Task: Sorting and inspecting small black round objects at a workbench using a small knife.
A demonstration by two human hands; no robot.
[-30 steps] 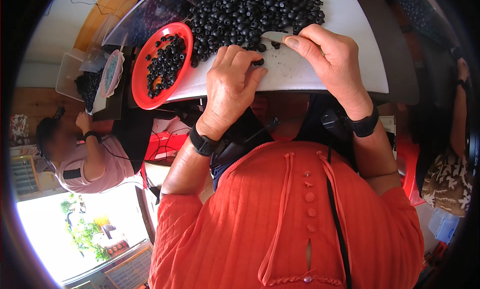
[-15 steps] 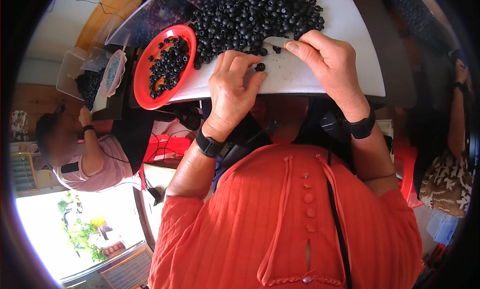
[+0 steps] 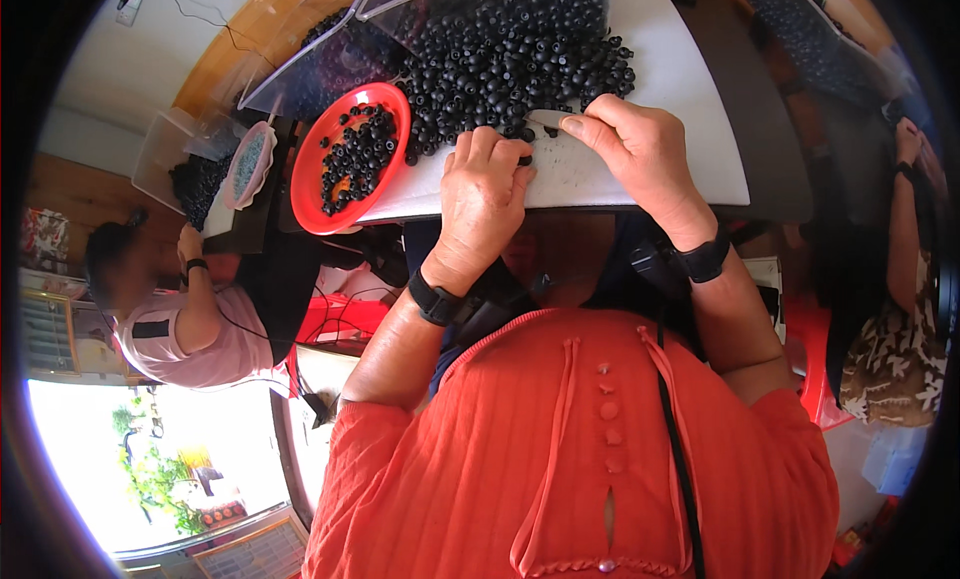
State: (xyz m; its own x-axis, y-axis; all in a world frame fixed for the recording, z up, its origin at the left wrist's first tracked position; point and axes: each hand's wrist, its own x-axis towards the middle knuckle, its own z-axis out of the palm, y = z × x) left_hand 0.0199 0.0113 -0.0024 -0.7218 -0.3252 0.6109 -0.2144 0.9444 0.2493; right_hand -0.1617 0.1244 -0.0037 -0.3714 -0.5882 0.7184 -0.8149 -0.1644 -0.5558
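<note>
Between the thumb and forefinger of my left hand (image 3: 480,197) sits a small round black piece (image 3: 526,160), mostly covered by the fingers. My right hand (image 3: 642,157) grips a small knife whose narrow, pale grey blade (image 3: 545,117) points left; its handle is hidden in the fist. Tiny black bits lie on the white board (image 3: 690,169) below the blade. Just beyond both hands spreads a large heap of small black round pieces (image 3: 510,69), several showing a hole. Left of my left hand, a red plate (image 3: 303,184) holds more of them.
Clear plastic panels (image 3: 300,67) stand behind the plate and the heap. At the left, a person in a pink shirt (image 3: 205,324) works beside a pale bowl (image 3: 268,149). Another person's arm (image 3: 903,219) shows at the right edge. Cables (image 3: 345,319) hang below the table.
My left thumb and fingers have closed around a black piece near the board's front edge. The knife stays in my right hand. The whole view has shifted slightly.
</note>
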